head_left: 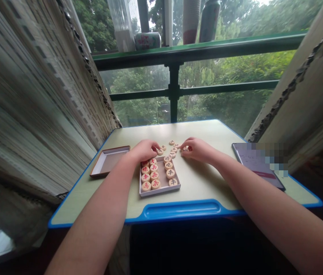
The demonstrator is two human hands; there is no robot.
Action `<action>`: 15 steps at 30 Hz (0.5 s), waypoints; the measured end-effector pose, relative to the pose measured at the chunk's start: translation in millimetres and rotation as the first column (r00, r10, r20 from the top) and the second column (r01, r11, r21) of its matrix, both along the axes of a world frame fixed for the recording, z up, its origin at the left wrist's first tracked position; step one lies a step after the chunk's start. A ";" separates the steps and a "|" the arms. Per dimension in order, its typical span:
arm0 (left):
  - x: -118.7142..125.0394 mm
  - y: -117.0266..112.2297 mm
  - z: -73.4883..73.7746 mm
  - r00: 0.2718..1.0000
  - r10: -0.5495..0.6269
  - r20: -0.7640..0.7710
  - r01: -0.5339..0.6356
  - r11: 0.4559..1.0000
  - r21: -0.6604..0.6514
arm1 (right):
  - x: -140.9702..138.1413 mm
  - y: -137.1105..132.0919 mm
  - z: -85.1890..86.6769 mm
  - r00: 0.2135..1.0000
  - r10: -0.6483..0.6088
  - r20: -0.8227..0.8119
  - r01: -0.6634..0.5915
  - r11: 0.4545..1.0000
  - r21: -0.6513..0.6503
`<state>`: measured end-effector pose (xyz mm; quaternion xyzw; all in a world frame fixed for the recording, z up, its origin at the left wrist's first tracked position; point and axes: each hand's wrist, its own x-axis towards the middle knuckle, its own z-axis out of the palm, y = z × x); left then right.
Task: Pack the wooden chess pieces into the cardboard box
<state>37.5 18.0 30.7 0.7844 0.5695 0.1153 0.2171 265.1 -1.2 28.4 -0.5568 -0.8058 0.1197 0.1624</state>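
Round wooden xiangqi pieces fill much of a shallow cardboard box [161, 191] in front of me. Red-lettered pieces [155, 184] stand in two columns on its left, and black-lettered pieces [171, 173] run down its right side. Beyond the box, several loose pieces [172, 142] lie on the table. My left hand [146, 149] is over the box's far left corner, its curled fingertips at a xiangqi piece [160, 152]. My right hand [196, 147] has thumb and fingers around another piece [184, 149], partly hidden; its index fingertip reaches towards the loose pieces.
The blue-edged table [213, 183] has a blue tray groove [181, 209] at its front. An upturned box lid [111, 161] lies left; a tablet [257, 168] lies right. Cans [147, 41] and cups [191, 23] stand on the window ledge. Curtains [44, 68] hang on both sides.
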 end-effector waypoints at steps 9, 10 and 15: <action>-0.9 -0.3 -0.3 0.999 -0.006 0.040 0.007 1.000 -0.018 | -4.6 -7.8 9.8 0.999 0.033 -0.030 -0.036 0.995 -0.090; -1.3 0.0 -0.5 0.999 -0.012 0.044 0.013 1.000 -0.014 | -4.6 -7.8 9.0 0.998 0.056 -0.035 -0.058 0.995 -0.086; -2.8 2.0 -2.6 0.998 -0.025 0.055 0.026 1.000 -0.005 | -3.5 -5.5 3.6 0.994 0.106 -0.035 -0.108 0.992 -0.071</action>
